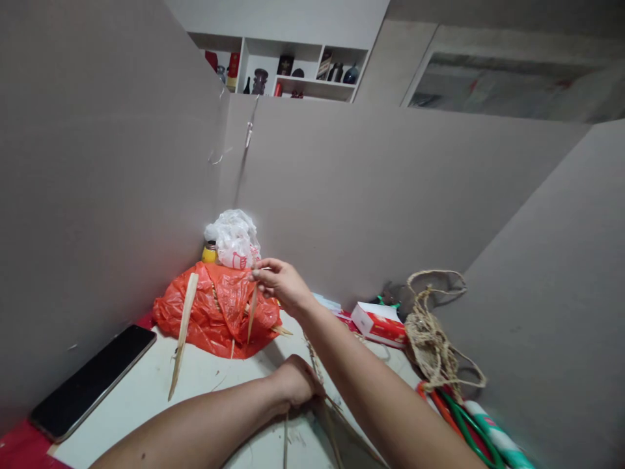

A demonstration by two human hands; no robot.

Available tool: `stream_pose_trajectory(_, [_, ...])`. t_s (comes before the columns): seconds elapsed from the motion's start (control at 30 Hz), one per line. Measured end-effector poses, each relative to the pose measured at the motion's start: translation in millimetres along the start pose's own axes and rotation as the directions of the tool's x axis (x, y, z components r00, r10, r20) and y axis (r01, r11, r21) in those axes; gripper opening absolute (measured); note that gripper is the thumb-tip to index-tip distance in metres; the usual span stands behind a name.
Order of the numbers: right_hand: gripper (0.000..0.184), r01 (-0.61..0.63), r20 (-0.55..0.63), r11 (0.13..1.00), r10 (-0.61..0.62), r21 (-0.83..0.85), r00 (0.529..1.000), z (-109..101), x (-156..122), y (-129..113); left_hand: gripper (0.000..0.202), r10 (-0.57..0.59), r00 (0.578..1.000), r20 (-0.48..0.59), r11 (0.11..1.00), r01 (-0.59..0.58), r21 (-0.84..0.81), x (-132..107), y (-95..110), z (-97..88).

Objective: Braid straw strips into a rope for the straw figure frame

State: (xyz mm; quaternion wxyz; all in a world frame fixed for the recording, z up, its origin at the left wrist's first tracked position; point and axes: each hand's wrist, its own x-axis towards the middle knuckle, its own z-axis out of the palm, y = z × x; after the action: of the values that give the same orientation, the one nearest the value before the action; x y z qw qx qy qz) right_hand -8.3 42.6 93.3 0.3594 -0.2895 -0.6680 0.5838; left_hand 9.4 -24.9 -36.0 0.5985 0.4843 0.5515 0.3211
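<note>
My right hand is raised over the front of an orange plastic bag. Its thumb and fingers pinch together at the top of a thin, pale, dry plant strip, which hangs down before the bag. Lower down, close to the white tabletop, my left hand is closed round a plaited cord of dry strips. Loose strip ends trail from it toward me; its fingers are partly hidden. A wider pale strip leans against the bag, its pointed end on the table.
A black phone lies at the left edge. Behind the bag are a white plastic bag and a yellow jar. To the right stand a red-white box, a coiled plaited rope and green tubing. Grey walls enclose the table.
</note>
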Motion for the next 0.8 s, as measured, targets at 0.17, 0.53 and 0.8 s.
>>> stream_pose_trajectory(0.17, [0.030, 0.007, -0.142, 0.990, 0.012, 0.137, 0.990, -67, -76, -33, 0.010, 0.007, 0.999, 0.035, 1.000, -0.007, -0.008, 3, -1, -2.3])
stream_pose_trajectory(0.53, [0.027, -0.432, -0.175, 0.870, 0.399, -0.237, 0.900, -115, -188, 35, 0.012, -0.016, 0.974, 0.228, 0.991, 0.046, -0.128, 3, 8, -19.6])
stream_pose_trajectory(0.8, [0.018, -0.313, -0.350, 0.896, 0.197, -0.314, 0.916, -92, -174, 84, 0.014, 0.003, 0.969, 0.246, 0.990, 0.032, -0.138, 1, 9, -20.8])
